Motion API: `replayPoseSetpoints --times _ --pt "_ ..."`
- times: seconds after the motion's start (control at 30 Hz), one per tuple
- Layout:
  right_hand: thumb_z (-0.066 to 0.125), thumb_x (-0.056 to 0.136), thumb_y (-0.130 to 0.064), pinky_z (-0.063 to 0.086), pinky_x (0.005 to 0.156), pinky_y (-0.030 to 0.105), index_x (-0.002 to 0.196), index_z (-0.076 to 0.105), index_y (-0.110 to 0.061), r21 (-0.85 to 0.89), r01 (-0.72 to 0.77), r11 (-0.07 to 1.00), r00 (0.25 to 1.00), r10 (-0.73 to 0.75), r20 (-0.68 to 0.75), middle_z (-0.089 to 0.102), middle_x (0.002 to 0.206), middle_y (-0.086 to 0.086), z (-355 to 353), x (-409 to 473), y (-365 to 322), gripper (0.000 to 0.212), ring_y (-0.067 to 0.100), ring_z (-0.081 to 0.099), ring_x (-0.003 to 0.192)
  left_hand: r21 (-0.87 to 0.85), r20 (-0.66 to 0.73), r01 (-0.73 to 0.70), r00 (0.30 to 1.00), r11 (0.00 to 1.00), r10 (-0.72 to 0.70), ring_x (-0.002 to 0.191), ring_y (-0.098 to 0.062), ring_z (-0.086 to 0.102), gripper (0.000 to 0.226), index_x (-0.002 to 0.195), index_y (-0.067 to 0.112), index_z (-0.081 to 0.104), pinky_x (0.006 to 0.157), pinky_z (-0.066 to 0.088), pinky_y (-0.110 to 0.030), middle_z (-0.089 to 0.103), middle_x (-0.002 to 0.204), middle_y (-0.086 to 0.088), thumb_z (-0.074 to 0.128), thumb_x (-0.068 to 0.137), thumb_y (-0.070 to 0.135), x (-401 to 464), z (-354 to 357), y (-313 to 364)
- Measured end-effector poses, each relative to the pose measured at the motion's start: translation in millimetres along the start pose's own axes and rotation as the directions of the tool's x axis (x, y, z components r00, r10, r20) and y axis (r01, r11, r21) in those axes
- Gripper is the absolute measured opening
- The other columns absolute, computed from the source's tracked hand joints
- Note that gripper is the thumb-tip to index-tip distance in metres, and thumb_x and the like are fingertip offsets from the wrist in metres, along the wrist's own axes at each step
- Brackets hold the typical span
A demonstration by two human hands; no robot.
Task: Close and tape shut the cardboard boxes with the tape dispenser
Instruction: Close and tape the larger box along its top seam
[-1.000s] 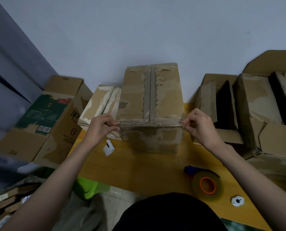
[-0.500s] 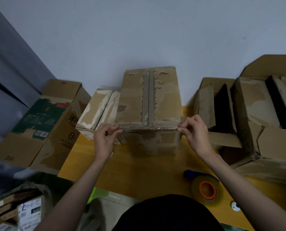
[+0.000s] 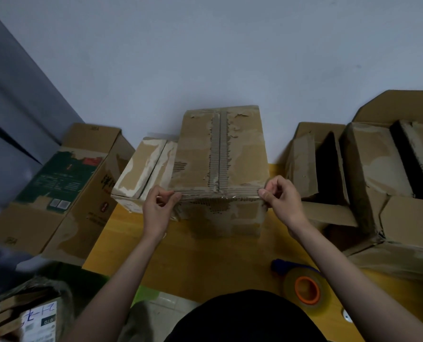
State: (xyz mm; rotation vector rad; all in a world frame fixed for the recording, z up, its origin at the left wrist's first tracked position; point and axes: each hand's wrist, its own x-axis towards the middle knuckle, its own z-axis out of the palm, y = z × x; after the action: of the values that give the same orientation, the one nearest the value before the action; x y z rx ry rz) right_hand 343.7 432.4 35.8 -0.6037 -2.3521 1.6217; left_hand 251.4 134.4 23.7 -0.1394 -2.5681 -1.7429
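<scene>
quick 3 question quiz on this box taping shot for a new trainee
1. True or false: the tape dispenser is in the right hand.
2. Which is stretched along the near top edge of the middle box? A) string B) a strip of clear tape C) a rubber band
3. Fill in: the boxes at the right have their flaps ____.

Key:
1. False; it lies on the yellow table while the right hand and left hand pinch the strip's ends.
2. B
3. open
</scene>
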Motion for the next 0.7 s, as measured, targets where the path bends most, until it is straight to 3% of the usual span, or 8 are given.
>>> replayPoseSetpoints --times 0.1,0.17,0.27,0.33,0.43,0.53,0.6,0.7 --pt "0.076 0.087 -0.025 0.056 0.076 0.058 0.080 0.057 -0.030 0.047 -0.028 0.999 0.999 0.030 -0.043 0.059 0.087 0.011 -0.2 -4.6 -2.0 0.021 0.031 0.060 0.083 0.206 -0.065 -0.100 0.991 0.974 0.116 0.096 -0.015 0.055 0.019 0.091 0.019 0.059 0.088 0.051 -0.047 0.054 0.104 0.000 0.070 0.092 0.034 -5.1 6.8 7.6" --pt "0.078 0.086 -0.021 0.058 0.076 0.058 0.086 0.054 -0.017 0.115 -0.078 0.990 0.994 0.086 -0.067 0.059 0.084 0.010 -0.1 -5.8 -2.4 0.025 0.031 0.067 0.077 0.416 -0.063 -0.227 0.959 0.880 0.277 0.117 -0.010 0.045 0.016 0.111 0.020 0.063 0.102 0.046 -0.043 0.049 0.123 0.003 0.065 0.097 0.029 -12.9 19.3 12.2" --pt "0.077 0.088 -0.017 0.059 0.078 0.055 0.084 0.052 -0.012 0.199 -0.153 0.968 0.985 0.166 -0.049 0.060 0.080 0.005 1.8 -6.6 -3.0 0.026 0.020 0.070 0.068 0.543 0.288 -0.507 0.861 0.669 0.419 0.151 -0.019 0.021 0.048 0.150 0.026 0.042 0.122 0.020 -0.041 0.029 0.161 0.002 0.048 0.104 0.036 -23.4 45.7 15.5" --pt "0.074 0.089 -0.015 0.060 0.079 0.054 0.082 0.054 -0.013 0.185 -0.158 0.970 0.983 0.172 -0.062 0.062 0.078 0.003 4.4 -7.1 -4.4 0.022 0.015 0.069 0.066 0.604 0.478 -0.624 0.782 0.497 0.400 0.156 -0.022 0.003 0.062 0.161 0.030 0.019 0.125 0.006 -0.046 0.007 0.170 0.004 0.036 0.104 0.047 -31.2 62.6 14.8" --pt "0.072 0.091 -0.013 0.060 0.076 0.052 0.083 0.058 -0.011 0.137 -0.137 0.981 0.981 0.153 -0.117 0.062 0.076 0.003 9.3 -7.5 -6.2 0.016 0.007 0.066 0.063 0.675 0.526 -0.639 0.767 0.368 0.367 0.156 -0.028 -0.002 0.070 0.162 0.033 0.007 0.123 0.004 -0.057 -0.002 0.170 0.004 0.035 0.101 0.055 -36.8 74.8 13.1" --pt "0.071 0.091 -0.017 0.058 0.078 0.052 0.083 0.059 -0.017 0.060 -0.108 0.992 0.982 0.116 -0.151 0.064 0.078 0.003 13.0 -6.0 -5.4 0.014 0.018 0.065 0.074 0.629 0.530 -0.653 0.757 0.422 0.382 0.157 -0.024 -0.003 0.068 0.161 0.034 0.010 0.124 0.002 -0.058 -0.001 0.170 0.007 0.034 0.102 0.054 -30.4 73.6 11.3" --pt "0.071 0.091 -0.019 0.057 0.081 0.053 0.086 0.058 -0.019 0.060 -0.114 0.992 0.981 0.122 -0.148 0.062 0.081 0.004 14.3 -4.4 -4.8 0.014 0.024 0.063 0.081 0.505 0.499 -0.634 0.768 0.585 0.402 0.156 -0.016 -0.001 0.061 0.161 0.032 0.018 0.125 0.002 -0.054 0.005 0.169 0.011 0.034 0.104 0.049 -24.5 67.4 11.8" --pt "0.068 0.093 -0.024 0.054 0.084 0.056 0.092 0.053 -0.018 0.073 -0.150 0.986 0.981 0.158 -0.112 0.058 0.085 0.004 15.1 -2.1 -6.2 0.016 0.028 0.060 0.085 0.396 0.231 -0.421 0.906 0.816 0.355 0.155 -0.008 0.004 0.057 0.159 0.028 0.026 0.127 0.005 -0.043 0.015 0.167 0.011 0.038 0.106 0.045 -20.3 51.8 7.5"
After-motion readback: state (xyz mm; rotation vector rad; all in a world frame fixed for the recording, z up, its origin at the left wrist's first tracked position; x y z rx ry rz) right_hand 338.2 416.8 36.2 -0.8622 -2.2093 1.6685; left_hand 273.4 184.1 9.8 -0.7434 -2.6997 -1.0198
